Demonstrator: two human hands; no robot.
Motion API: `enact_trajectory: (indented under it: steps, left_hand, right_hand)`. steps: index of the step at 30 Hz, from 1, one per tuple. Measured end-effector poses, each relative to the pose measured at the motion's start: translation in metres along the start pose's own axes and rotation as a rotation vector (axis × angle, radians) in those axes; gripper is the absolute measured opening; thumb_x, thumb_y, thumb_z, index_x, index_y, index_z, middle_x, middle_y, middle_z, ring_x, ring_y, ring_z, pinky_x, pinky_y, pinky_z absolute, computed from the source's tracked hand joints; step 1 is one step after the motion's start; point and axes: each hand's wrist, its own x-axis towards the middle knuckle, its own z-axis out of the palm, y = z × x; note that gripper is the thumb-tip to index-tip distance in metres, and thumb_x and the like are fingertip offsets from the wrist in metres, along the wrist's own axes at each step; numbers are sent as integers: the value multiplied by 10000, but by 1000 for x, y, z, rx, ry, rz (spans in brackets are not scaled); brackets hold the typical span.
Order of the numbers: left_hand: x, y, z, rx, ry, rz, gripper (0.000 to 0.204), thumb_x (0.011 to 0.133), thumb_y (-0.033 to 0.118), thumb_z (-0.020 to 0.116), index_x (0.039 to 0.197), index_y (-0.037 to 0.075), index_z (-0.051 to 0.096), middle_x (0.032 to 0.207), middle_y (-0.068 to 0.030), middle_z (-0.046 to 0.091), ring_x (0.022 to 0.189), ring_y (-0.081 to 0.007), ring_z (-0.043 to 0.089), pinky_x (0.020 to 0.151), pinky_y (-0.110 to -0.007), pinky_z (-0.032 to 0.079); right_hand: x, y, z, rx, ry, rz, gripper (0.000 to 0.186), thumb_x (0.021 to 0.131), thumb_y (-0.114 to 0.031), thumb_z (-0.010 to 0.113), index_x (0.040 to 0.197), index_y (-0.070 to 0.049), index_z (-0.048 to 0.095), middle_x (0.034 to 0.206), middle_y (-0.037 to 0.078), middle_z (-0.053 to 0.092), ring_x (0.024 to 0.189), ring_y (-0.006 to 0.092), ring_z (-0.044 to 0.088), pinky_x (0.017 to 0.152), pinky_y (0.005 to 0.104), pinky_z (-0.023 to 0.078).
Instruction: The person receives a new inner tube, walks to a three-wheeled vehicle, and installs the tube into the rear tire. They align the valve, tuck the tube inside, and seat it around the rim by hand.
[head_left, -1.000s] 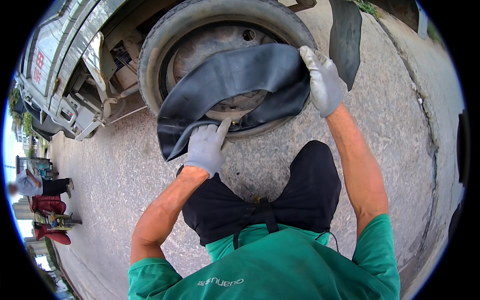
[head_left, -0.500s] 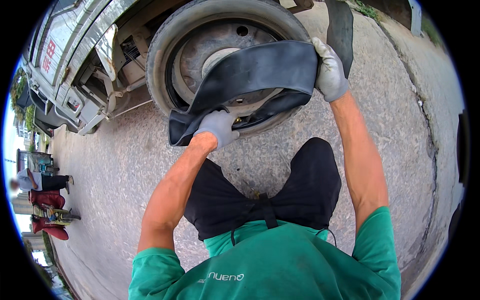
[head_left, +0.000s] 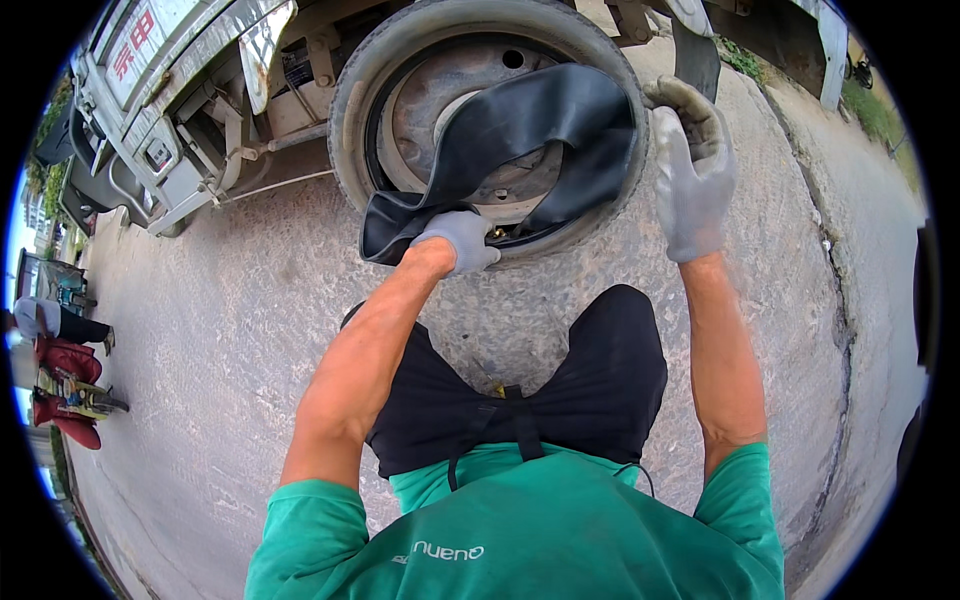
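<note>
A flat black rubber inner tube (head_left: 500,125) lies across the face of a wheel, part of it tucked inside the worn grey tire (head_left: 352,120). At the wheel's lower edge my gloved left hand (head_left: 462,242) grips the tube, close to a small brass valve stem (head_left: 496,233). Its fingertips are partly hidden against the tire. To the right of the tire, my gloved right hand (head_left: 694,170) is raised with loosely curved fingers apart from the thumb, holding nothing. The rusty steel rim (head_left: 415,105) shows behind the tube.
A white truck (head_left: 150,60) stands at upper left, its frame parts reaching beside the wheel. A dark rubber flap (head_left: 696,65) hangs behind my right hand. Rough concrete (head_left: 250,300) lies below, cracked at right. At far left are a person (head_left: 60,322) and a motorbike (head_left: 80,395).
My right hand has let go of the inner tube and moved right, off the tire. The tube's right part has settled onto the wheel. My left hand keeps its grip.
</note>
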Motion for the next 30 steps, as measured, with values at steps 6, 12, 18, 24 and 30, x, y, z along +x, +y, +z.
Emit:
enact_trajectory:
  steps: [6,12,18,24,30]
  left_hand:
    - [-4,12,7,-64,91,19,442,865,381,688,1072,-8,735,1012,-238,725,954,-396,703,870,-475,544]
    - [-12,5,13,-65,178,31,398,871,306,657,1151,28,716,1047,-237,718,1052,-404,664,955,-488,520]
    - [-19,-1,22,-86,336,113,350,870,270,643,1111,26,716,1026,-229,718,1038,-398,667,952,-490,515]
    - [-20,1,29,-159,418,128,231,879,172,617,1039,39,717,1036,-220,717,1022,-392,668,926,-486,526]
    - [-15,-1,43,-304,630,190,224,854,119,599,1041,33,687,962,-218,691,986,-398,657,891,-500,518]
  right_hand:
    - [-74,59,31,-807,-962,-135,263,953,-210,575,1077,-52,745,1114,172,723,1083,339,673,963,460,506]
    - [-61,99,50,-1382,-1278,-144,334,904,-353,601,1006,-75,755,1114,178,735,1044,352,684,902,468,516]
    - [-56,105,69,-1406,-1353,128,442,913,-451,593,1093,-88,770,1093,184,755,1052,357,710,944,484,518]
    - [-43,119,68,-1391,-1393,177,470,904,-478,619,1132,-96,771,1099,184,754,1011,373,714,908,455,543]
    - [-25,150,45,-852,-1226,340,357,875,-323,717,1087,-41,775,965,123,773,847,220,711,817,363,539]
